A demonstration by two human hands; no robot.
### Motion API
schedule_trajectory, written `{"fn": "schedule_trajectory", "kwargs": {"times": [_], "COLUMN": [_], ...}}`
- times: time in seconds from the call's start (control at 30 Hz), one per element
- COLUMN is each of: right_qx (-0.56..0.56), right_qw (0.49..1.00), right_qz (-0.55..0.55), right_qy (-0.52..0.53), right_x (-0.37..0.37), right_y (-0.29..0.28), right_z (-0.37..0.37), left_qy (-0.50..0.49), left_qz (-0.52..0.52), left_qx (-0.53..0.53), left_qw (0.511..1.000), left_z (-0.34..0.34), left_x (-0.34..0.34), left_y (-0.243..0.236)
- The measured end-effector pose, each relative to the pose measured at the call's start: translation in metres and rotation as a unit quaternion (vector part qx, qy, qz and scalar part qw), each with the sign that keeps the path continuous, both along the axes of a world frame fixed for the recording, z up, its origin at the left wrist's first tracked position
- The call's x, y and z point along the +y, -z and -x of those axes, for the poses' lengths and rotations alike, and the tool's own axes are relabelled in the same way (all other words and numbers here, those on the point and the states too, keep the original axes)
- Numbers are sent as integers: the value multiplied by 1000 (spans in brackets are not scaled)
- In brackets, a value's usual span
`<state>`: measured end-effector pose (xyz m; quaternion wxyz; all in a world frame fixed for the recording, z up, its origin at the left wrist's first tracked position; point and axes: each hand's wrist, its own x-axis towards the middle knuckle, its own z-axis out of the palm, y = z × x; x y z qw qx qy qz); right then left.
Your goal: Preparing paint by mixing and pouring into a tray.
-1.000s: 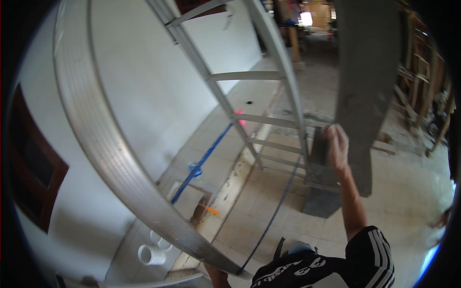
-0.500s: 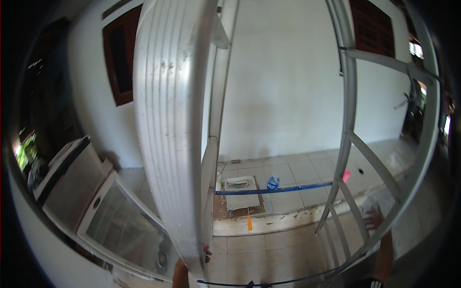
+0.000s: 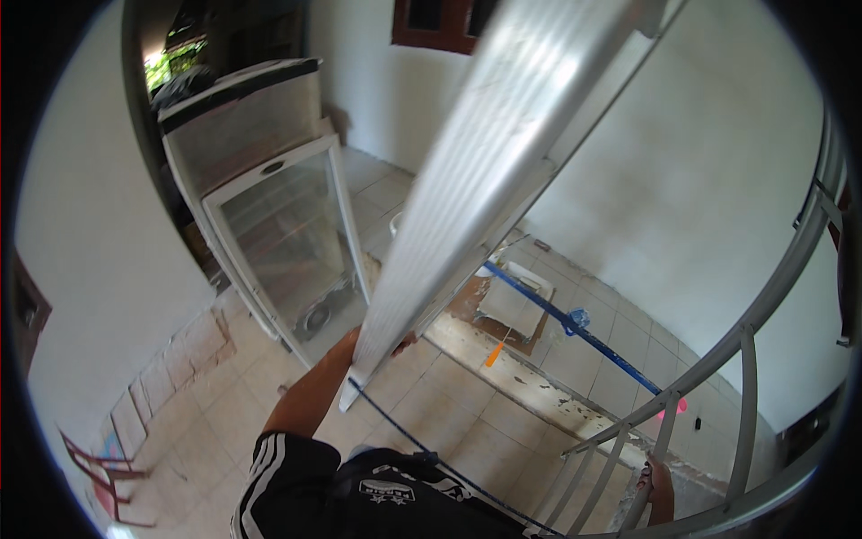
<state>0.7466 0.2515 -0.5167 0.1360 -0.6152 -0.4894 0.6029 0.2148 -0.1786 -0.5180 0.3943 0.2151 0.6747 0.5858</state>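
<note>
At centre frame, my left hand [image 3: 359, 346] gripped the lower end of the ladder rail [image 3: 467, 189], which ran up to the upper right. At lower right, my right hand [image 3: 658, 485] closed on a rung [image 3: 628, 499]. Beyond stood a glass-door fridge [image 3: 278, 234] at upper left.
</note>
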Motion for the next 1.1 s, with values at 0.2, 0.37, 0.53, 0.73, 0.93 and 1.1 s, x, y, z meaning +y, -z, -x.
{"fn": "schedule_trajectory", "kwargs": {"times": [0.2, 0.37, 0.53, 0.73, 0.93, 1.1], "right_qx": [-7, -5, -13, -5, -3, -34], "right_qw": [997, 989, 986, 977, 958, 939], "right_qz": [-73, -103, -93, -73, -119, -139], "right_qy": [-31, -103, -136, -199, -259, -313], "right_x": [6, 11, 14, 21, -19, -50], "right_y": [4, -1, -16, -23, -49, -65], "right_z": [-7, -2, 8, 34, 84, 123], "left_qy": [-37, -73, -80, -142, -208, -263], "left_qz": [27, 9, 125, 164, 138, 129], "left_qx": [-14, -6, 109, 104, 117, 77], "left_qw": [999, 997, 983, 971, 961, 953], "left_z": [-28, -47, -72, -114, -132, -166], "left_x": [-6, -32, -54, -105, -180, -232], "left_y": [-25, -18, -31, -51, -47, -51]}}
